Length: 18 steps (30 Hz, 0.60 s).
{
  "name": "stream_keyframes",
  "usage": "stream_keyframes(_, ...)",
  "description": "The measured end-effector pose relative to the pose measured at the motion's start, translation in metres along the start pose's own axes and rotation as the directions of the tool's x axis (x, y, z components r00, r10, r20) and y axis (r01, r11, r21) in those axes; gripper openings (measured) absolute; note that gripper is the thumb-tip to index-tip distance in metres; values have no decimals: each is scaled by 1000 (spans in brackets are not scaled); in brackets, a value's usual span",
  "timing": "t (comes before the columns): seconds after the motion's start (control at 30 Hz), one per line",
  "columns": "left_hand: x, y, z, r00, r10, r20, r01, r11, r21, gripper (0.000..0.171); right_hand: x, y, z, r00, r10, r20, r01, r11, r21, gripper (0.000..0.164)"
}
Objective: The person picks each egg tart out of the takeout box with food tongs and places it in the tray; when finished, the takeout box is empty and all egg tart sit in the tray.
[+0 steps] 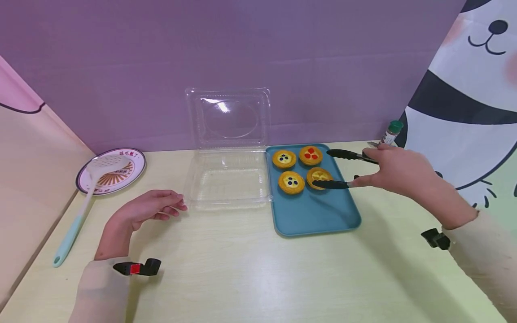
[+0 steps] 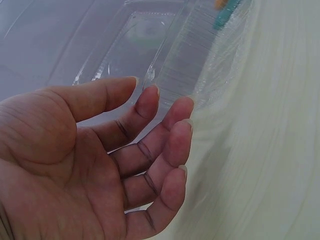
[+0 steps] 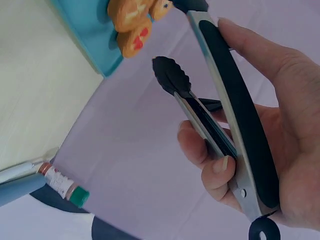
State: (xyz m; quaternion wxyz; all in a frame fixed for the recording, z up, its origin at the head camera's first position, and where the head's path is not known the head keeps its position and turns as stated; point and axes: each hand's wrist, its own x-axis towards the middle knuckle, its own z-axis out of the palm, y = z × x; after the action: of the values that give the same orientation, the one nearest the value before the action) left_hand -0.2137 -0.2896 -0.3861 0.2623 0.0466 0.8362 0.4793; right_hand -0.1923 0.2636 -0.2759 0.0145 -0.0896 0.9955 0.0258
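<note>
My right hand point(image 1: 404, 172) grips a pair of black-tipped metal tongs point(image 3: 245, 115), whose arms are spread apart. In the head view, one tip overlaps the yellow-topped tart point(image 1: 319, 177); whether it touches cannot be told. The other tip is beyond the tray's right edge. Also on the blue tray point(image 1: 315, 220) are a red-topped tart point(image 1: 310, 155) and two tarts with dark berries, one at the back point(image 1: 284, 159) and one in front point(image 1: 291, 182). Beside the front left corner of an open clear plastic container point(image 1: 230, 179), my left hand point(image 2: 100, 145) holds nothing, its fingers loosely bent.
At the left, a slotted turner point(image 1: 76, 224) with a pale green handle leans across a patterned plate point(image 1: 133, 175). The container's raised lid point(image 1: 230, 119) stands near the purple backdrop point(image 1: 226, 45). A green-capped bottle point(image 1: 392, 131) is at the back right.
</note>
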Motion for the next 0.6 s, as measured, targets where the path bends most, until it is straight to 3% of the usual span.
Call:
stream_keyframes(0.2, -1, 1, -2, 1000, 0, -10, 0, 1000, 19, 46, -8, 22, 0, 997, 79, -19, -77, 994, 79, 115)
stream_keyframes(0.6, -2, 0, -2, 1000, -2, 4, 2, 1000, 11, 45, -16, 59, 34, 979, 198, -44, -184, 957, 225, 122)
